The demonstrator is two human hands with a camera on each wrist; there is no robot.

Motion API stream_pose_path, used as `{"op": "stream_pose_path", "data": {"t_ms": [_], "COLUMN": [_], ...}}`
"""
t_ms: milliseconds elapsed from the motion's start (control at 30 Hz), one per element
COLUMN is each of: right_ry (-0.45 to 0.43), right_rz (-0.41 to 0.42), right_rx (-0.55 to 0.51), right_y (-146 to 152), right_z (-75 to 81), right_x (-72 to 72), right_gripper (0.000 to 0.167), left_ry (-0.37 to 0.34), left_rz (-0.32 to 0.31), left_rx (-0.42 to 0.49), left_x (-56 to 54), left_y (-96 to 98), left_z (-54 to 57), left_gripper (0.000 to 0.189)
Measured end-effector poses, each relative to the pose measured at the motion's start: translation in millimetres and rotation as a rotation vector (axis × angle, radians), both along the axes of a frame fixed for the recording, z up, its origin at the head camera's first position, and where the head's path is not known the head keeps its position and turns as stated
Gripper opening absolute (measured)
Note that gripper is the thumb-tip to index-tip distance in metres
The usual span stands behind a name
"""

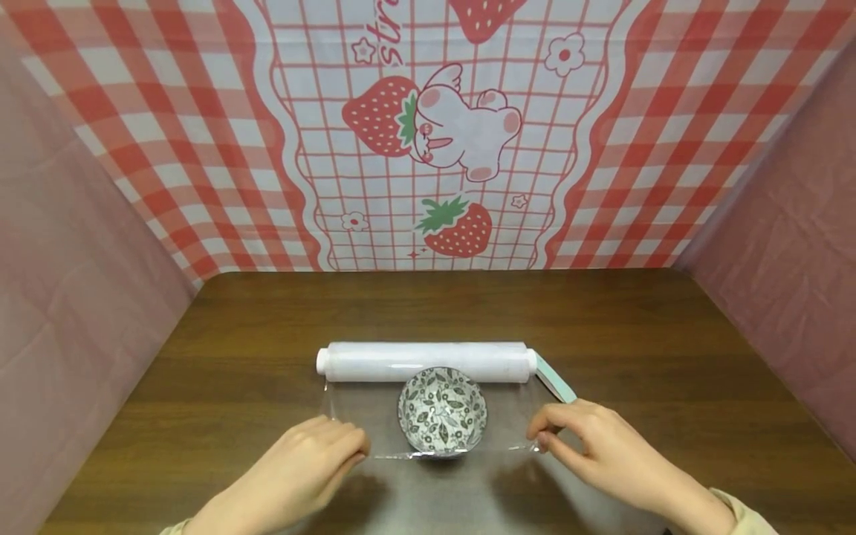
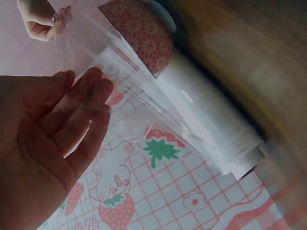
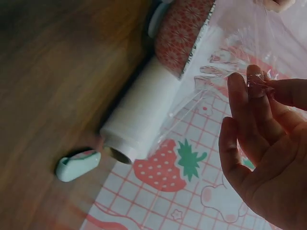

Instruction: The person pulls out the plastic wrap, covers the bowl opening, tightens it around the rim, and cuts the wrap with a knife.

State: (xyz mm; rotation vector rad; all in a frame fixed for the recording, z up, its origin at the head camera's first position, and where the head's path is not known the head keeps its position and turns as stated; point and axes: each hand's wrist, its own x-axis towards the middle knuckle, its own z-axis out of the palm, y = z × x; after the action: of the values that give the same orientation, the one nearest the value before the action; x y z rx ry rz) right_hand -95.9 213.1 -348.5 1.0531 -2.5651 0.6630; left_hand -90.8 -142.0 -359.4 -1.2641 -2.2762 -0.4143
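A clear sheet of plastic wrap (image 1: 394, 455) runs from a white roll (image 1: 428, 357) toward the near side of the table, over a patterned bowl (image 1: 441, 412). Inside, the bowl shows dark leaves on white; its outer wall (image 2: 144, 36) is red with pale flowers. At the sheet's near left corner, my left hand (image 1: 301, 464) pinches the film between thumb and fingers. My right hand (image 1: 602, 453) pinches the right corner the same way, its thumb and fingertips together in the right wrist view. Between both hands the film's edge is stretched across the bowl's near rim.
A pale green narrow object (image 1: 556, 380) lies beside the roll's right end, partly behind my right hand; its kind cannot be told. The brown wooden table (image 1: 267, 312) ends at a red-checked strawberry cloth (image 1: 428, 134). Pink cloths (image 1: 789, 193) hang at both sides.
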Motion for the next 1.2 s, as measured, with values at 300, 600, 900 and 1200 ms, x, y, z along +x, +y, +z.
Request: {"op": "stream_pose_path", "data": {"t_ms": [300,600,900,1200], "right_ry": [-0.022,-0.046,-0.028,-0.108], "right_rz": [0.018,0.053,0.106,0.134], "right_rx": [0.122,0.147,0.171,0.141], "right_y": [-1.5,-2.9,-3.2,-4.1], "right_z": [-11.2,-22.5,-33.4,-42.4], "right_x": [1.6,-2.6,-11.9,-31.1], "right_gripper": [0.023,0.022,0.018,0.017], "left_ry": [-0.067,-0.116,-0.086,-0.133], "left_rz": [0.014,0.047,0.039,0.147], "left_rx": [-0.081,-0.139,-0.186,-0.183], "left_x": [-0.3,-1.5,-12.6,-25.4], "left_y": [0.7,3.0,9.6,17.8], "left_z": [-11.0,-23.5,-32.5,-40.3], "left_gripper": [0.017,0.018,0.018,0.012]}}
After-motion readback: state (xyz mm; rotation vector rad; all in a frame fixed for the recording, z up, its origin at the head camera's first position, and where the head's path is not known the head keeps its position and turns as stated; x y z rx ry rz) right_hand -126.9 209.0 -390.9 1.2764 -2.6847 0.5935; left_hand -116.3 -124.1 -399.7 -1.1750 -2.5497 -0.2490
